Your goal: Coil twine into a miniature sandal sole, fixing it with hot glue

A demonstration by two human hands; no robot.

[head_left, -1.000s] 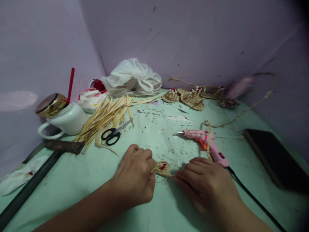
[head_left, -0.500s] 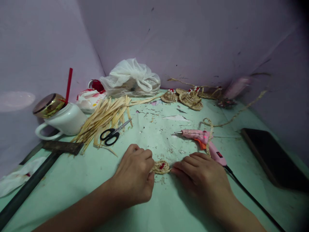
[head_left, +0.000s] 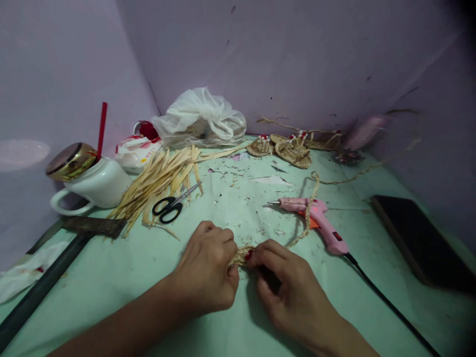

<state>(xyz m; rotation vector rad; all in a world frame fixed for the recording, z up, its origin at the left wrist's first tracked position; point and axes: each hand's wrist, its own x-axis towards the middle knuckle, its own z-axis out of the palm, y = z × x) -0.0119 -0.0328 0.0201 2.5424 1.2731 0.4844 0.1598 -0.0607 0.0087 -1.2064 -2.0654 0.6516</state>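
Observation:
A small flat coil of braided straw (head_left: 240,254) with a bit of red in it lies low in the middle, between my hands. My left hand (head_left: 210,270) is closed on its left edge, knuckles up. Fingers of my right hand (head_left: 284,282) are pinched at the coil's right side, over the red part, and hide much of it. From behind my right hand the loose braid (head_left: 308,218) runs up across a pink glue gun (head_left: 320,213) and away to the back right.
Black-handled scissors (head_left: 171,206) and dry straw strips (head_left: 156,186) lie left of centre. Further left are a hammer (head_left: 94,227) and a white mug (head_left: 100,183). Woven straw slippers (head_left: 292,148) and a plastic bag (head_left: 203,119) sit by the wall. A phone (head_left: 416,238) lies right.
My right hand has moved left onto the coil and now covers its right part. The trailing braid has shifted left across the glue gun. My left hand has stayed in place.

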